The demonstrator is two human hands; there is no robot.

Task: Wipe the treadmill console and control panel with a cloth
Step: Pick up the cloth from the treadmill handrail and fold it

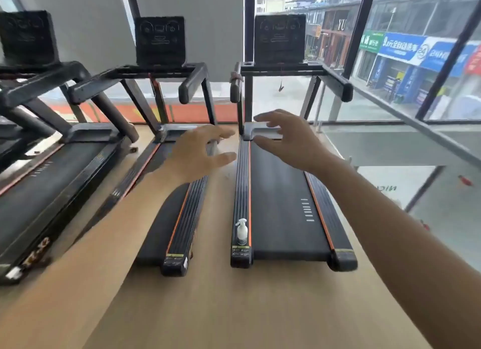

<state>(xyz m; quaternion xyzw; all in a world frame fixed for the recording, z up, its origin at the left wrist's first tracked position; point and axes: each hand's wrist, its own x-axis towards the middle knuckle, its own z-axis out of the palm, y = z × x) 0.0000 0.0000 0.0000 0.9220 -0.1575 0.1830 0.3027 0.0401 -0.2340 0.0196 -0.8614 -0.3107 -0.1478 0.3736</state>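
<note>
Both the left hand (201, 151) and the right hand (289, 138) hover empty, fingers spread. A spray bottle (241, 231) stands on the treadmill (281, 192) side rail.

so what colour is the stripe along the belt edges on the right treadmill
Orange: a thin stripe on each side of the black belt, clearest in the head view.

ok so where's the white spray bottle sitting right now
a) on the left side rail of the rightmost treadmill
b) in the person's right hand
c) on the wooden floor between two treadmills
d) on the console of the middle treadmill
a, the spray bottle stands upright on the left side rail of the rightmost treadmill, near its rear end, and both hands are empty.
</note>
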